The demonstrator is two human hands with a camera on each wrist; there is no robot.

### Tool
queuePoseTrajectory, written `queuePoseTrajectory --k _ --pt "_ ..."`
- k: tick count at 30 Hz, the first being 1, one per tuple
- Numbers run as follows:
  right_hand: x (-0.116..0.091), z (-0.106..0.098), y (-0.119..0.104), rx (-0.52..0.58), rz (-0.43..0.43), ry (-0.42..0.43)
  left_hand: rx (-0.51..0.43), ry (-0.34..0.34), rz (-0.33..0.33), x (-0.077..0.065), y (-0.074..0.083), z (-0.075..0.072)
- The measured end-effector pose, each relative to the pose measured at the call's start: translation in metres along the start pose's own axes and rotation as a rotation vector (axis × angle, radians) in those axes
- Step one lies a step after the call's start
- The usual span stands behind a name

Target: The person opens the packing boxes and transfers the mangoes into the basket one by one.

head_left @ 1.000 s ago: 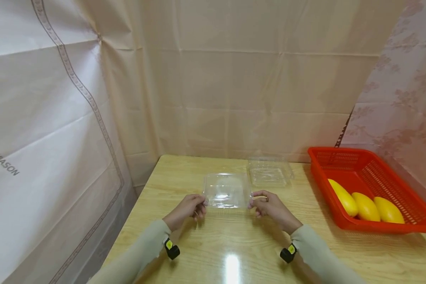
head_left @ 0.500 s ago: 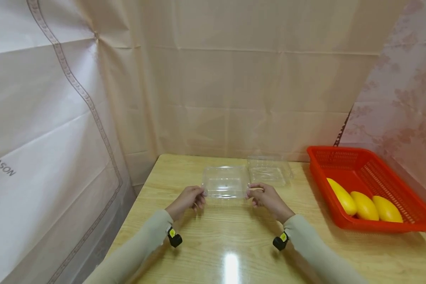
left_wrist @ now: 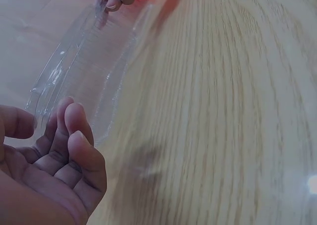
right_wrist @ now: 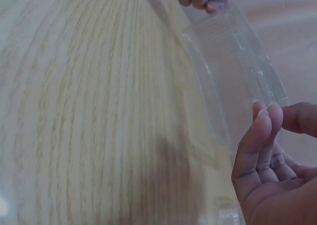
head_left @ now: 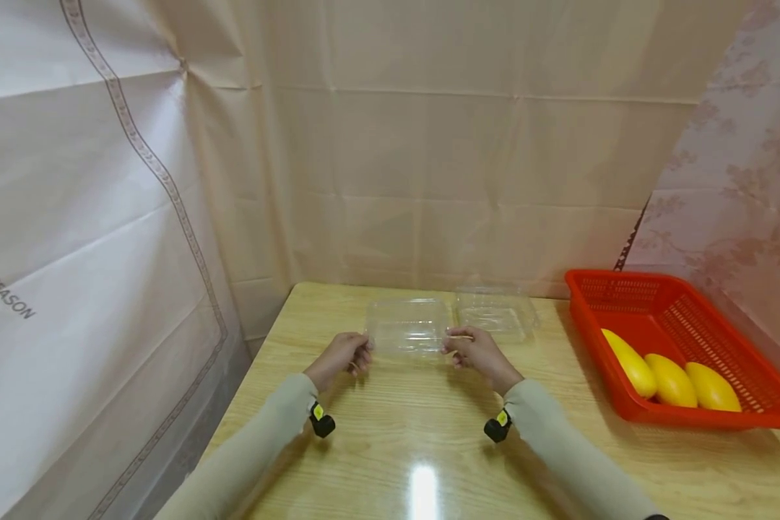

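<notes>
A clear plastic clamshell box [head_left: 406, 325], its lid down, stands near the back of the wooden table in the head view. My left hand [head_left: 341, 357] pinches its near left corner between thumb and fingers. At the near right corner, my right hand [head_left: 479, 352] pinches the rim in the same way. In the left wrist view the box [left_wrist: 94, 61] slants away from the left hand [left_wrist: 54, 170]. The right wrist view has the right hand [right_wrist: 277, 170] at the edge of the box [right_wrist: 230, 71]. Whether its base touches the table is hard to tell.
Just right of the held box lies a second clear plastic box [head_left: 494, 318]. Farther right, a red plastic basket [head_left: 656, 417] holds yellow mangoes [head_left: 672, 380] along its near side. A cloth-like sheet [head_left: 416, 180] hangs behind the table [head_left: 364, 448].
Both hands have moved away from me and slightly left, carrying the clear box toward the back of the table. The second box and the basket stay where they were.
</notes>
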State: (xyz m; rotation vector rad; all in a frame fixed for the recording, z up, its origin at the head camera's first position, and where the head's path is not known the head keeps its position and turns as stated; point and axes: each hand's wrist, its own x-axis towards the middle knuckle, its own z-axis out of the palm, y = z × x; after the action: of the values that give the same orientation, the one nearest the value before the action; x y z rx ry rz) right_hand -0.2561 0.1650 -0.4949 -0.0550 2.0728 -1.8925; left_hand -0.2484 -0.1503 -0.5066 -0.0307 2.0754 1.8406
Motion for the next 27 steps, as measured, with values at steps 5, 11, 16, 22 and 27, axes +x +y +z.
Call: queuePoseTrajectory --k 5,11,16,22,27 --pt "0.002 0.002 0.003 0.005 0.009 0.004 0.009 0.002 -0.004 0.003 -0.001 0.001" --pt "0.005 0.003 0.003 0.017 0.022 0.019 0.022 0.013 0.000 0.008 -0.004 0.001" --pt "0.009 0.004 0.005 0.010 0.020 0.044 0.011 0.016 0.011 0.013 -0.006 0.000" --pt "0.014 0.004 0.006 -0.028 0.020 0.045 0.011 0.022 0.006 0.017 -0.005 -0.002" --pt "0.018 0.004 0.007 -0.017 0.017 0.062 0.008 0.017 0.020 0.023 -0.005 -0.002"
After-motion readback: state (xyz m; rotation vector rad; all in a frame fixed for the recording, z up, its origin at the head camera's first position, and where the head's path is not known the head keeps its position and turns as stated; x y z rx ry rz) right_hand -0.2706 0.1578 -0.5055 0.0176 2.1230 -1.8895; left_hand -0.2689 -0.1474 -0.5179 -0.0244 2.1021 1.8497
